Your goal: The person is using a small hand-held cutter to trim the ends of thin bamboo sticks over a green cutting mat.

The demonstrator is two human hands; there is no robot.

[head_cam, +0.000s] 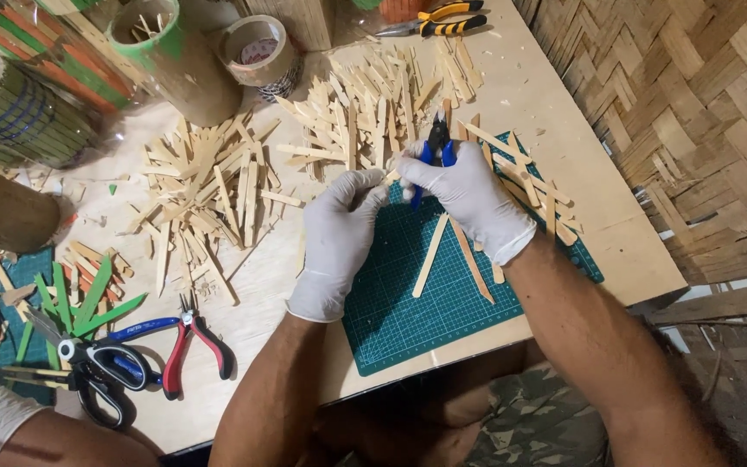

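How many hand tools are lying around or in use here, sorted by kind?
Pliers or cutters: 3, blue-handled pair in the right hand, red-and-blue pair, yellow-and-black pair.
Scissors: 1, black-handled scissors.
Tape rolls: 1, tape roll.
Total: 5.
The left hand pinches a wooden stick piece.

Green gridded cutting mat [408, 303] — white-gloved hands, left [336, 238] and right [469, 197] — blue-handled cutters [436, 147], pale wooden sticks [209, 186].
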